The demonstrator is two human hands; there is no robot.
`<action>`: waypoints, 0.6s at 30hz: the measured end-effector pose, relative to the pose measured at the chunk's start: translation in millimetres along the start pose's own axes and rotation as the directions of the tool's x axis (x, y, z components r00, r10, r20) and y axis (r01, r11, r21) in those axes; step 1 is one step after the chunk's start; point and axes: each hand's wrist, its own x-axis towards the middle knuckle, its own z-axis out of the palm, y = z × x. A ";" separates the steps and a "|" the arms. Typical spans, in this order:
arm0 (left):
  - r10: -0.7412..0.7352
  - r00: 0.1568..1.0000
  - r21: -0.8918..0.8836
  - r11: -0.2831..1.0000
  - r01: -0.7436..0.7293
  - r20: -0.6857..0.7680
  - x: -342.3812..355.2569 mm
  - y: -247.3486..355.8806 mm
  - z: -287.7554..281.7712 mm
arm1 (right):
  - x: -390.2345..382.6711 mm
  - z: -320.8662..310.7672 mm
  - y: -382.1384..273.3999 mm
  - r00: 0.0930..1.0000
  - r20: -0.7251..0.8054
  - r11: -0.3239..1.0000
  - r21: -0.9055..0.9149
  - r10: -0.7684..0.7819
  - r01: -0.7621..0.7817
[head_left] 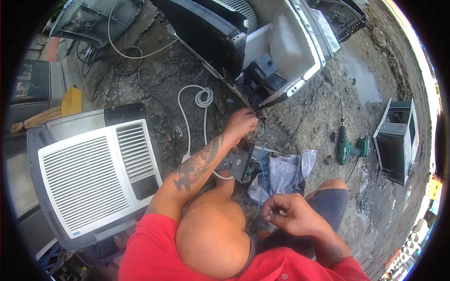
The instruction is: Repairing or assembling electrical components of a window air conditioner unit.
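Note:
My left hand (243,121) grips a small dark part at the lower end of an opened appliance housing (300,65), which holds a black boxy component (262,70). A thin blue wire (264,147) runs down from there to my right hand (288,213), whose curled fingers pinch it near my knee. A metal part with a dark plate (236,165) lies under my left forearm, partly hidden, beside a crumpled grey cloth (290,173).
A white-louvred air conditioner (82,182) is at left, near a coiled white cord (204,96) and yellow broom (71,98). A green drill (343,145) and metal box (393,154) lie at right on rough ground (356,196). Dark casings (89,21) stand at back.

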 end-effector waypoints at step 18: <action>-0.054 0.975 -0.207 0.973 0.100 0.217 -7.8 10.8 -3.0 | 34.4 -86.9 -12.5 0.904 -0.397 0.718 0.582 -0.159 0.381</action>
